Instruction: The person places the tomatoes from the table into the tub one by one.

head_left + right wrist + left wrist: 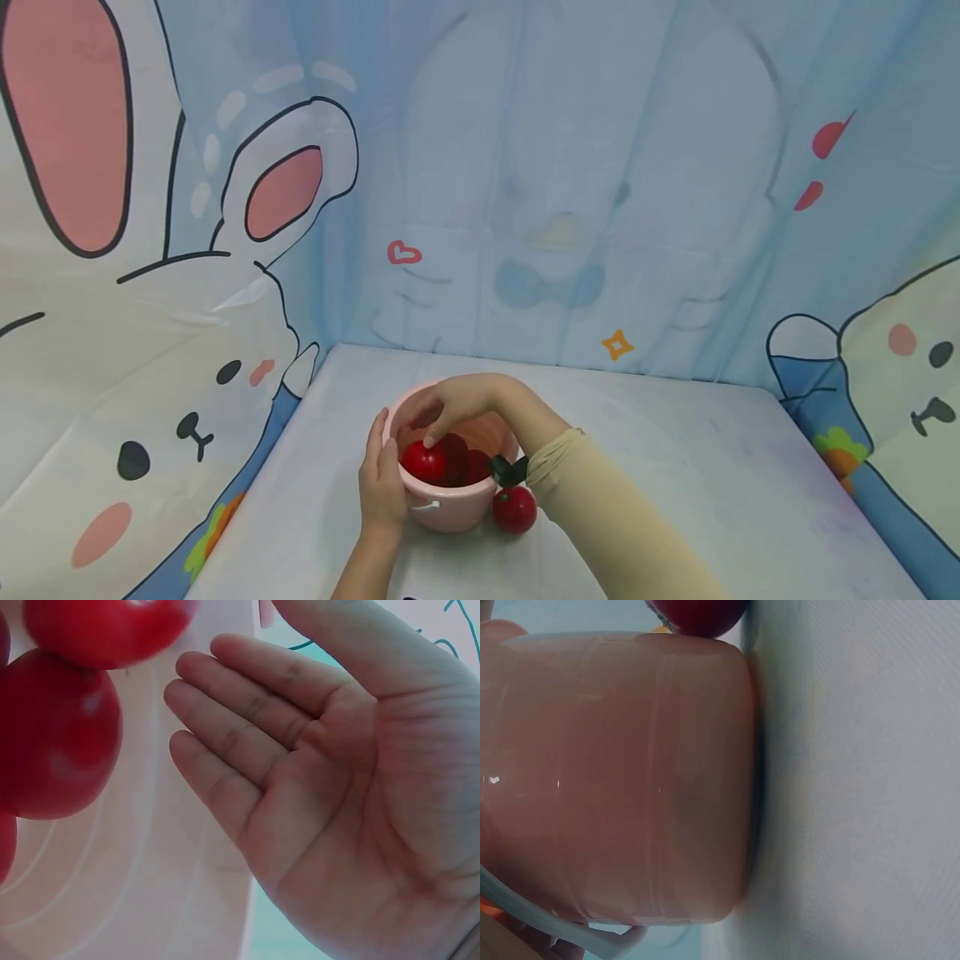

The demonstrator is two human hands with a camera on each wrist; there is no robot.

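A pink bucket [452, 504] with a white handle stands on the table, several red tomatoes [425, 463] inside it. My left hand [382, 483] rests against the bucket's left outer wall, fingers fairly straight and pointing up towards the rim. Over the bucket's mouth reaches my right hand [461, 402], close above the tomatoes. The right wrist view shows its palm and four fingers [247, 739] extended, nothing in the palm, with the tomatoes [60, 735] beyond the fingertips. One more tomato [514, 510] sits on the table just right of the bucket.
The white table [675, 500] extends to both sides and behind the bucket. A blue cartoon curtain [555, 167] hangs along its back edge. A small dark object [508, 471] shows beside the right sleeve, overlapping the bucket's rim in the head view.
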